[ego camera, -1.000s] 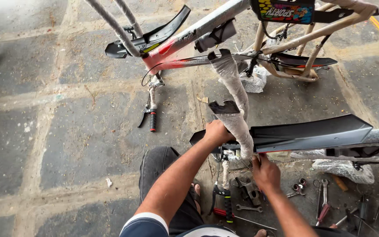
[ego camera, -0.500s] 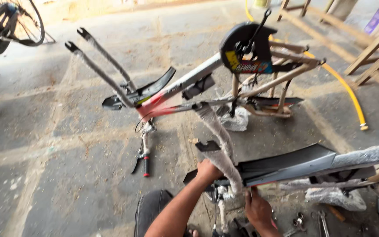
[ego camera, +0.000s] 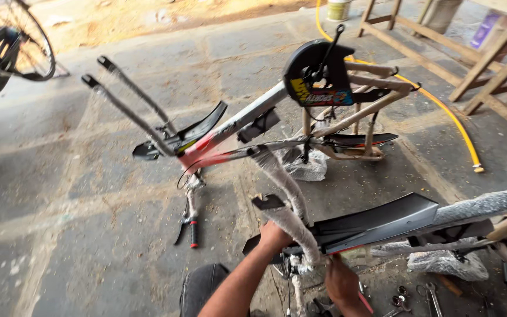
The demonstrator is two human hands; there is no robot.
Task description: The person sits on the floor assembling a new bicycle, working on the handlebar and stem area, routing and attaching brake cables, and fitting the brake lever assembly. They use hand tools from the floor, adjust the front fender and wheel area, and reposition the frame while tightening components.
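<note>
At the far left edge of the frame, a spoked bicycle wheel [ego camera: 16,38] has come into view since a second ago, because the camera has tilted up and now takes in much more of the grey stone floor [ego camera: 60,235]. That shift pushes the work down to the lower edge, where less of it shows.

Just left of centre, red-handled pliers [ego camera: 188,228] lie on the floor below an upturned grey and red bicycle frame [ego camera: 247,120]. Its black chain guard [ego camera: 317,73] carries a long sticker in yellow, red and blue.

Low in the frame, the left hand [ego camera: 274,238] is clenched around a foam-wrapped fork leg [ego camera: 297,235], as it was before. The right hand [ego camera: 341,282], lower and to the right, sits close under a long black mudguard [ego camera: 377,223] and seems to hold a red-tipped tool; whether its grip is closed cannot be told.

Right of the hands, a clear crumpled plastic bag [ego camera: 447,264] lies beside scattered spanners [ego camera: 432,296]. A yellow hose [ego camera: 441,108] curves along the floor. At upper right stand a wooden trestle [ego camera: 488,58], a purple box [ego camera: 482,29] and, further left, a pale bucket [ego camera: 339,9].
</note>
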